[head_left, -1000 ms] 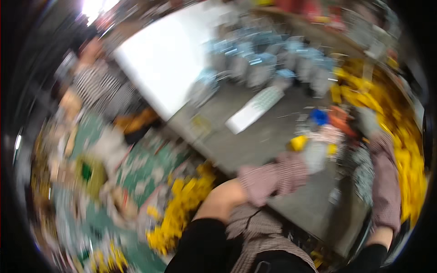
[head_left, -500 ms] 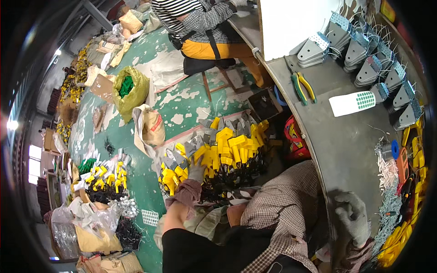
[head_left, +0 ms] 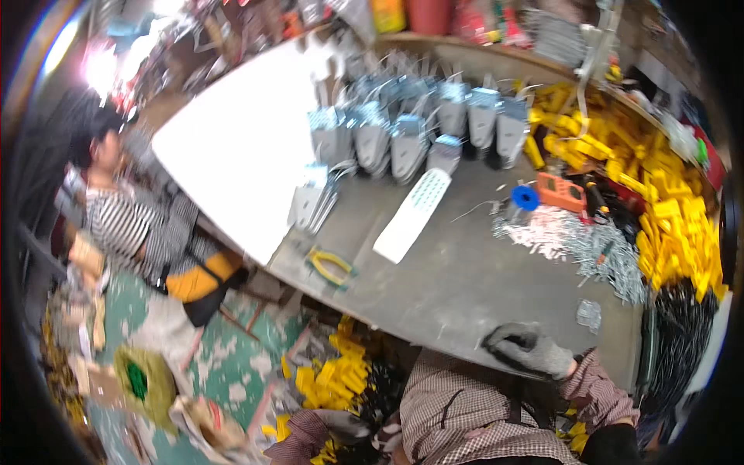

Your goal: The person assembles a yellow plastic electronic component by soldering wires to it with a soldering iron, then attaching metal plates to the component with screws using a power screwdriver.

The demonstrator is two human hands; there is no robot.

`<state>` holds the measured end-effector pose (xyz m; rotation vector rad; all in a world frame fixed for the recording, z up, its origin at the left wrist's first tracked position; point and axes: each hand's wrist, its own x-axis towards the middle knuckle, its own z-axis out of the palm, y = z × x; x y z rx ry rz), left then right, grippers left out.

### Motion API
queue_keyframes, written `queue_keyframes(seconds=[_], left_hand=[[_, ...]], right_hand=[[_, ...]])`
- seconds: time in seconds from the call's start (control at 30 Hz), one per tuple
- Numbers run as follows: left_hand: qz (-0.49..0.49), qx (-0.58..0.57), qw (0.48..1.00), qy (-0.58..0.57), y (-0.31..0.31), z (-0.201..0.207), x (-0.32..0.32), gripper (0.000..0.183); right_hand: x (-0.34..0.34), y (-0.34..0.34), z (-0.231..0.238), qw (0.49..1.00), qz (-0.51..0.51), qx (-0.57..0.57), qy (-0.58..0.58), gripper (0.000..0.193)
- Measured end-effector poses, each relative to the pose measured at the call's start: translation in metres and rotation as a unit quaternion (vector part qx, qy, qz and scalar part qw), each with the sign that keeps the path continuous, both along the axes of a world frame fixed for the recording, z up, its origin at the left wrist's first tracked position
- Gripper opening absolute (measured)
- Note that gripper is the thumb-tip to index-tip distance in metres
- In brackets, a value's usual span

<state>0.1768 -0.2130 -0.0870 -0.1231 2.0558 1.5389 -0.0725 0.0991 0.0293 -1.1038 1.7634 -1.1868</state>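
Half-spread, the right hand (head_left: 533, 353) curves at the workbench (head_left: 434, 279) edge; the left hand (head_left: 346, 425), grip unclear, needs gentleness near the yellow plastic parts (head_left: 333, 381) below it.

Strong light (head_left: 101, 71) is coming in upper left, clipping to white, flaring bluish at the rim. White panel (head_left: 232, 147) is blowing out, losing surface detail. Worktop (head_left: 434, 302) is reading mid-grey; space under its near edge is falling into shadow. Slight blur is softening the frame, left hand (head_left: 345, 425) included. Fisheye is bending the worktop's far edge; corners are going black.
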Motion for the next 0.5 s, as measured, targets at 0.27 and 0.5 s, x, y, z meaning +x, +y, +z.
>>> queue_keyframes(seconds=[0.27,0.5], left_hand=[[0.131,-0.498,0.700,0.496,0.025,0.157,-0.372,0.037],[0.019,-0.681,0.685,0.259,-0.056,0.139,-0.438,0.037]], right_hand=[[-0.001,0.043,-0.005,0.997,-0.029,-0.010,0.071,0.028],[0.012,0.112,-0.017,0.997,-0.030,0.019,0.070,0.038]])
